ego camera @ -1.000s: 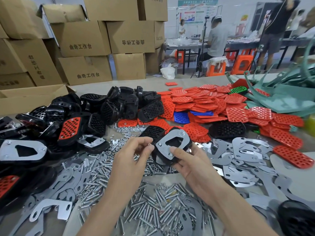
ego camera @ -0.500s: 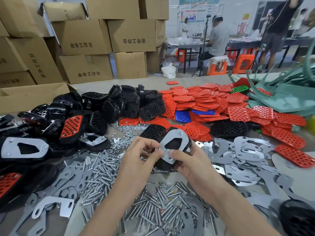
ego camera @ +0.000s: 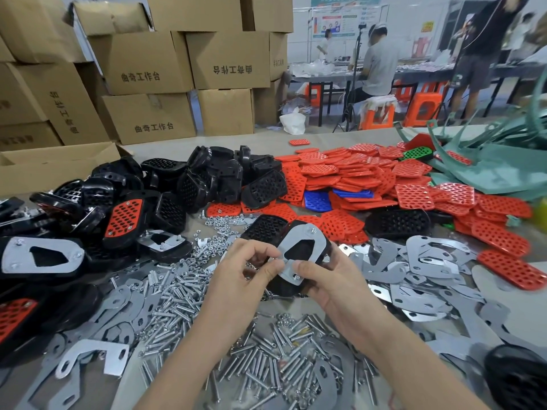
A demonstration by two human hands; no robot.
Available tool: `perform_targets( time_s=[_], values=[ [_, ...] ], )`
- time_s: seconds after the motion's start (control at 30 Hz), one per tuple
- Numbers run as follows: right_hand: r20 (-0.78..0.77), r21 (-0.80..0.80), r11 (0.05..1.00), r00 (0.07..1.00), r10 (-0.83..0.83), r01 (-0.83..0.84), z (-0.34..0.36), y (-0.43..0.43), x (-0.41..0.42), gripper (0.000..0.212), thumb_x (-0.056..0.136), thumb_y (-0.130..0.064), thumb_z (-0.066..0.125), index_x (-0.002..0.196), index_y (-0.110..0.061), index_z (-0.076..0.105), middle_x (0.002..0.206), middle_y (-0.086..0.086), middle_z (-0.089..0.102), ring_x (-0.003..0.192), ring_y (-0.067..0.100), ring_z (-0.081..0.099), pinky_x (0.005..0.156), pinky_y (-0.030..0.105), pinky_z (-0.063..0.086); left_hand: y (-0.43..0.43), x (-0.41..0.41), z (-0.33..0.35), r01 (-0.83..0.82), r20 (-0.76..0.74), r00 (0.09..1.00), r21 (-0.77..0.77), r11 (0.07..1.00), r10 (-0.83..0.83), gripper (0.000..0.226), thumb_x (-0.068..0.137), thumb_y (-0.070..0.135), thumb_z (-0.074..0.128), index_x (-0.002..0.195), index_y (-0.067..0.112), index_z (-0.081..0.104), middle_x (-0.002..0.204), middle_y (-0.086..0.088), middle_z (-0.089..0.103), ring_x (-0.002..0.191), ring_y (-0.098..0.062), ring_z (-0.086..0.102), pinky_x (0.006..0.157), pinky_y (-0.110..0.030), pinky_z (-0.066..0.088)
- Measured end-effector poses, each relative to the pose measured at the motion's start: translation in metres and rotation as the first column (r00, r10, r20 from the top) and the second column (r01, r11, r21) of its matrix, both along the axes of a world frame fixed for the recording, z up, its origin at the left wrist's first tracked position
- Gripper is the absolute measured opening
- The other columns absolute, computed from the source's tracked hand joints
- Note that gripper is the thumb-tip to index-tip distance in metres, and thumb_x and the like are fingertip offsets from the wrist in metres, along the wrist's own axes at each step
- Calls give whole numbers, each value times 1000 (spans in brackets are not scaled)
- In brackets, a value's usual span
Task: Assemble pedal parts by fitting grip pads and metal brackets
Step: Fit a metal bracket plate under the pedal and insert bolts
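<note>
The pedal (ego camera: 281, 287) is held just above the bench (ego camera: 260, 139), in front of the person, tilted with its underside up and a metal bracket (ego camera: 311, 236) lying flat on it. The right hand (ego camera: 334, 279) has its grip wrapped round the pedal's near end, thumb on the bracket's lower tip. A second ago the left hand (ego camera: 239, 273) was apart from the pedal, its fingertips pinched together. It has since crossed over, and its grip is now closed to a thumb-and-forefinger pinch on the bracket's near-left corner. Whether a nut sits between those fingertips is too small to tell. That move suggests the bracket is seated and fastening is under way at this corner; a fastener shows at the far corner. Loose bolts (ego camera: 266, 365) lie heaped beneath the hands, with nuts (ego camera: 219, 229) scattered beyond. Spare brackets (ego camera: 429, 261) are spread to the right, red pads (ego camera: 355, 179) are piled behind them, and black shells (ego camera: 207, 179) are stacked to the left.
</note>
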State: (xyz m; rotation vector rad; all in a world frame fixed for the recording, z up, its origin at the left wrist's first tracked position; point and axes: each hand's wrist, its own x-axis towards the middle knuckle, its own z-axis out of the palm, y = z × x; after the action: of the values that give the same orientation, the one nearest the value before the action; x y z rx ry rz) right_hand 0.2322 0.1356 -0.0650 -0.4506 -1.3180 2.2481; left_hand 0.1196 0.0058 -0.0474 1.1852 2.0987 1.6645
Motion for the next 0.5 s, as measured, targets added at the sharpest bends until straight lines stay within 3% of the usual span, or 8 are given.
perform_targets(
  time_s=[0.17, 0.27, 0.43, 0.5],
  values=[
    [-4, -27, 1000, 1000, -6, 5, 3, 0, 1, 46, 90, 8, 68, 133, -3, 57, 121, 24, 72, 105, 33, 74, 81, 37, 61, -5, -3, -1, 85, -31, 996, -19, 996, -85, 21, 96, 28, 66, 105, 47, 70, 100, 19, 56, 104, -4, 60, 84, -12, 46],
    [-9, -41, 999, 1000, 0, -1, 2, 1, 1, 45, 90, 8, 67, 133, -3, 57, 121, 23, 73, 105, 33, 74, 81, 37, 61, -5, -2, -2, 66, -44, 997, -5, 998, -66, 21, 95, 27, 68, 107, 45, 68, 98, 18, 55, 103, -5, 58, 83, -12, 45],
    [-45, -43, 999, 999, 12, -14, 0, 2, 1, 52, 83, 1, 75, 132, -8, 59, 120, 21, 73, 109, 35, 73, 85, 39, 62, -2, 0, -2, 35, -56, 998, 18, 999, -34, 13, 94, 27, 70, 94, 40, 68, 101, 17, 62, 99, -3, 61, 79, -12, 46],
    [-63, -29, 999, 998, 27, -29, 0, 2, 1, 52, 81, -3, 76, 130, -11, 61, 120, 20, 74, 108, 34, 74, 84, 37, 61, -1, 1, -2, 22, -26, 999, 25, 999, -22, 10, 92, 31, 72, 91, 39, 65, 100, 14, 66, 94, -5, 63, 79, -19, 50]
  ],
)
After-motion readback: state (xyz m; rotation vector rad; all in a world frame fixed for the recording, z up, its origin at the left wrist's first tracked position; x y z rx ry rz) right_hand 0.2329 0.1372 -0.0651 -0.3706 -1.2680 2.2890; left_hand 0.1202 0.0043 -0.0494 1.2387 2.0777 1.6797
